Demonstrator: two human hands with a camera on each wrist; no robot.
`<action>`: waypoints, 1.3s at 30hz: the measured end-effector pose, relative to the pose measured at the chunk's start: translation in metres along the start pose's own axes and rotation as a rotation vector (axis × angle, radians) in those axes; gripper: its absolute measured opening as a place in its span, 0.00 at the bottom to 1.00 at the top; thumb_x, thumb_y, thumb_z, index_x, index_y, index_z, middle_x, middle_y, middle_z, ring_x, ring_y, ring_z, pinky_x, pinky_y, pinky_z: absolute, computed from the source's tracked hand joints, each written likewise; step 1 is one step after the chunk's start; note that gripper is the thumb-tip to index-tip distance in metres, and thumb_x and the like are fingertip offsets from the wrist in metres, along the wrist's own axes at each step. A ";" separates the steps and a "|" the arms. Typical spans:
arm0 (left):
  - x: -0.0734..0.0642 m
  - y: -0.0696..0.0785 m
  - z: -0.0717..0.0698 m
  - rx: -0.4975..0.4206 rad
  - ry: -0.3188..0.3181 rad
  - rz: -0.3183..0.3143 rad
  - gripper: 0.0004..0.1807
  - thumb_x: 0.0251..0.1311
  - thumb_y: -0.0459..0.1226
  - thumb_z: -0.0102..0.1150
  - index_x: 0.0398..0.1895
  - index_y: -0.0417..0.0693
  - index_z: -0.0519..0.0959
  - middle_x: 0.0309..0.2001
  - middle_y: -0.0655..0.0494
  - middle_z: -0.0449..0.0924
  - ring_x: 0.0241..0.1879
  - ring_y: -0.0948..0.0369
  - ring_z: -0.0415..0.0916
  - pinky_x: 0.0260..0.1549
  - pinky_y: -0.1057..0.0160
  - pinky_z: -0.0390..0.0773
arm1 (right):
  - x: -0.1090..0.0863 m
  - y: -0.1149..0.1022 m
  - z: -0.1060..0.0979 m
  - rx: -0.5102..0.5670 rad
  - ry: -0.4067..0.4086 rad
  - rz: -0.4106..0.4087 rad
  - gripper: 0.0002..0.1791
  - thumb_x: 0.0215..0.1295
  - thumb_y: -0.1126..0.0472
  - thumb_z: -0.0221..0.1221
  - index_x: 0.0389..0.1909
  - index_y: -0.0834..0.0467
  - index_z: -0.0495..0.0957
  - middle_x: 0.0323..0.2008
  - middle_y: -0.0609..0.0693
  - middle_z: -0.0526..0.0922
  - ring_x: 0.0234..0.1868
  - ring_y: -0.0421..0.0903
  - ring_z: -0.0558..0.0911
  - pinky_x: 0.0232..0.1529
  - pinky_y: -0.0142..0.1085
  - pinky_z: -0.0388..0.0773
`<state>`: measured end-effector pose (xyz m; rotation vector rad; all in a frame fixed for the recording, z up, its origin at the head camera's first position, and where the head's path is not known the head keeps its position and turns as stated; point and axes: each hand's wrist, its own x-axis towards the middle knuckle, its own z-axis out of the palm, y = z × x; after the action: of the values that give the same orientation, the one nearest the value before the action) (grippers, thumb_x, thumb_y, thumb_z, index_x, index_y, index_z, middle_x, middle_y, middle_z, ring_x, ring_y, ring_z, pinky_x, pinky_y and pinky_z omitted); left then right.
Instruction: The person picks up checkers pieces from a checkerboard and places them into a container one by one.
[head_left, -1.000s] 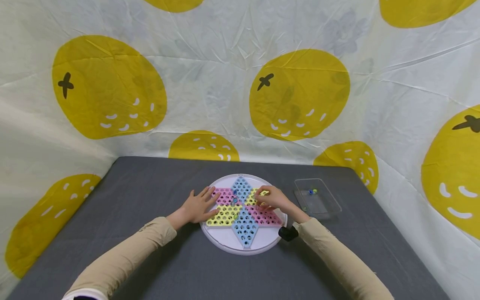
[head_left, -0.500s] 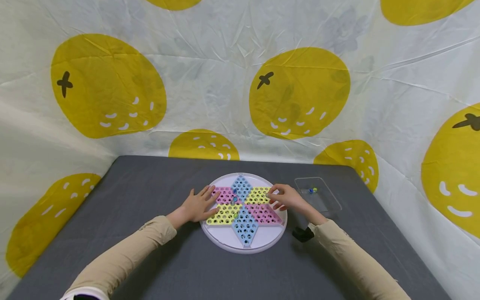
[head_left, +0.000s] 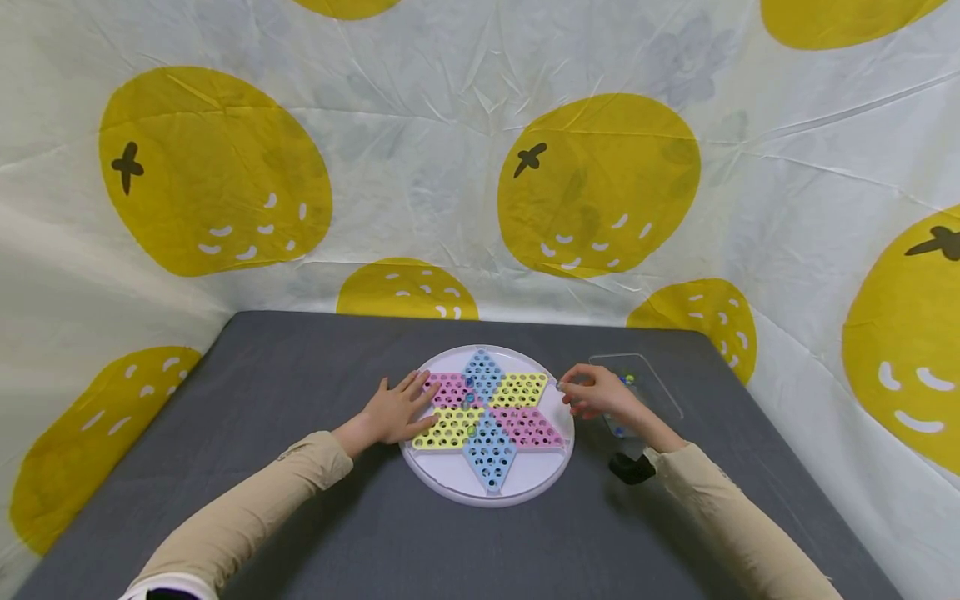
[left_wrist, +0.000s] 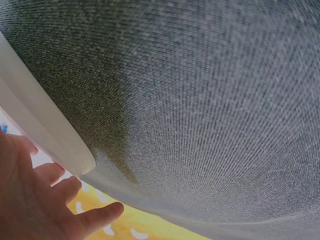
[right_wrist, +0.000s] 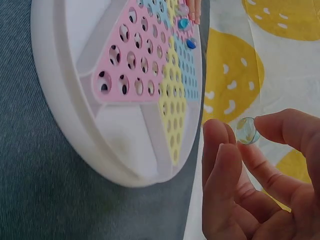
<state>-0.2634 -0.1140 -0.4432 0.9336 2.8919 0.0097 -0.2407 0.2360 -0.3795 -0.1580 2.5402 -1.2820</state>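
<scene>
A round white Chinese checkers board (head_left: 536, 471), its pink, yellow and blue star full of holes, lies on the table. My left hand (head_left: 393, 412) rests with spread fingers on its left edge. Thumb and finger of my right hand (head_left: 596, 392) pinch a clear glass marble (right_wrist: 247, 131) in the right wrist view, near the board's right rim. Several marbles sit in holes left of the star's middle, among them a blue marble (head_left: 470, 398) and a yellow-green marble (head_left: 472, 431).
Just right of the board stands a clear plastic box (head_left: 666, 390) with a few marbles in it, partly hidden by my right hand. A dark grey cloth (head_left: 315, 533) covers the table. A white curtain (head_left: 420, 192) with yellow fruit hangs behind.
My right hand has moved right with the marble, from over the star's right yellow point to the board's right rim, by the box. The left hand has stayed in place.
</scene>
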 end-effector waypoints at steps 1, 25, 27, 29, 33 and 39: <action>0.000 0.000 0.000 -0.001 0.000 0.001 0.35 0.63 0.57 0.36 0.69 0.52 0.52 0.70 0.46 0.47 0.69 0.46 0.45 0.55 0.32 0.53 | -0.001 0.000 -0.001 -0.004 0.006 0.002 0.16 0.64 0.56 0.53 0.45 0.64 0.72 0.38 0.68 0.80 0.32 0.56 0.82 0.31 0.44 0.78; 0.002 -0.001 0.006 0.011 0.002 -0.003 0.35 0.64 0.58 0.34 0.70 0.53 0.50 0.71 0.47 0.46 0.70 0.48 0.44 0.56 0.33 0.53 | -0.024 0.029 -0.049 0.008 0.046 0.034 0.22 0.64 0.54 0.52 0.50 0.67 0.67 0.40 0.65 0.80 0.34 0.55 0.83 0.35 0.45 0.79; 0.001 -0.001 0.006 0.012 0.001 -0.003 0.35 0.64 0.58 0.34 0.70 0.54 0.50 0.71 0.47 0.46 0.70 0.48 0.44 0.56 0.33 0.53 | -0.026 0.030 -0.053 -0.007 0.052 0.026 0.22 0.65 0.54 0.51 0.51 0.68 0.67 0.40 0.64 0.81 0.34 0.54 0.83 0.35 0.45 0.79; 0.001 -0.001 0.005 0.009 0.003 -0.002 0.35 0.64 0.58 0.34 0.70 0.53 0.51 0.71 0.47 0.46 0.70 0.48 0.44 0.56 0.33 0.53 | -0.027 0.031 -0.056 -0.029 0.066 0.020 0.22 0.65 0.54 0.51 0.51 0.68 0.67 0.38 0.63 0.82 0.33 0.53 0.83 0.34 0.45 0.79; 0.001 -0.001 0.004 0.005 0.006 -0.003 0.34 0.64 0.58 0.34 0.70 0.53 0.51 0.71 0.46 0.47 0.70 0.48 0.44 0.55 0.33 0.53 | -0.030 0.036 -0.062 -0.051 0.076 0.016 0.23 0.65 0.53 0.51 0.52 0.68 0.66 0.39 0.63 0.82 0.32 0.51 0.84 0.32 0.43 0.79; 0.001 0.000 0.004 0.008 0.005 -0.001 0.35 0.64 0.58 0.34 0.70 0.53 0.51 0.71 0.47 0.46 0.70 0.48 0.44 0.55 0.33 0.54 | -0.032 0.042 -0.071 -0.048 0.086 0.028 0.25 0.65 0.52 0.51 0.52 0.68 0.66 0.38 0.62 0.82 0.29 0.43 0.83 0.32 0.41 0.79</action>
<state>-0.2636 -0.1141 -0.4473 0.9348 2.8995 0.0010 -0.2308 0.3226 -0.3664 -0.0783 2.6374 -1.2435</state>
